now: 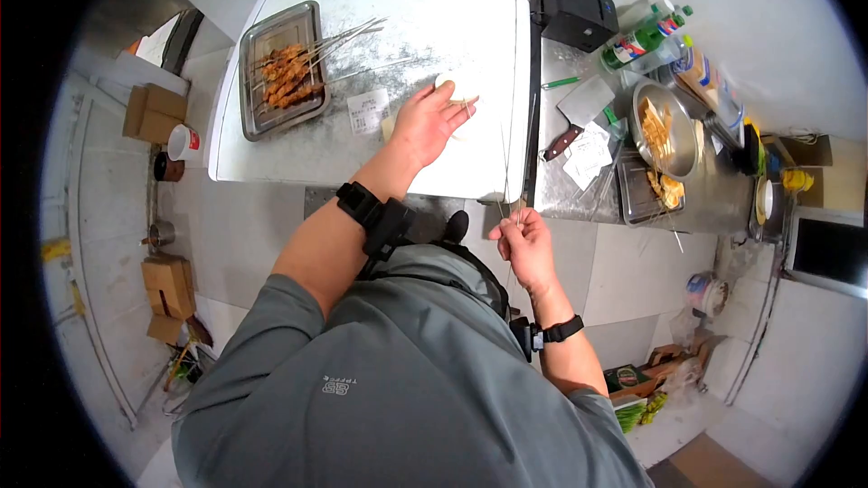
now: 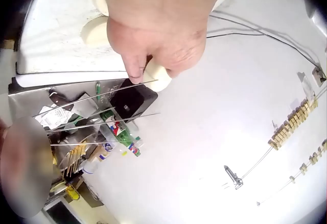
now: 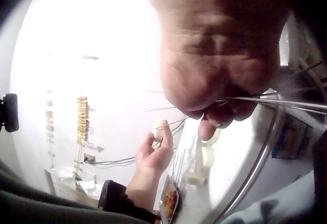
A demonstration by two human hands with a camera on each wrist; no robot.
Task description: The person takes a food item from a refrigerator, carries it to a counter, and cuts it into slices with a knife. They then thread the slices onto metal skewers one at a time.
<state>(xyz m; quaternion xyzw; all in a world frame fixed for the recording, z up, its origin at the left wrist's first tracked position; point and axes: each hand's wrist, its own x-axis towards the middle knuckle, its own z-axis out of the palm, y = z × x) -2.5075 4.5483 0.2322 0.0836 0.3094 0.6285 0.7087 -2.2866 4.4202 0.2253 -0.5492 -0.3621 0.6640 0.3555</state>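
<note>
My left hand (image 1: pixel 423 126) is over the white work surface (image 1: pixel 443 18), pinching a pale, thick round slice (image 2: pixel 157 77) between thumb and fingers. The kind of food is not plain from its look. At the near edge of the surface, my right hand (image 1: pixel 529 248) grips several thin metal skewers (image 2: pixel 87 101). They point toward the left hand, and in the left wrist view one tip overlaps the slice. More pale pieces (image 3: pixel 207 157) lie on the surface under and beside the hands. Left of the left hand is a paper slip (image 1: pixel 368 112).
Skewered meat (image 1: pixel 287 77) fills a metal tray (image 1: pixel 247 90) at the left, its skewers jutting rightward. On the right-hand counter are a black box (image 1: pixel 579 14), a green bottle (image 1: pixel 633 49), a cleaver (image 1: pixel 586 101), a steel bowl (image 1: pixel 691 140) of skewered food and another tray (image 1: pixel 627 194).
</note>
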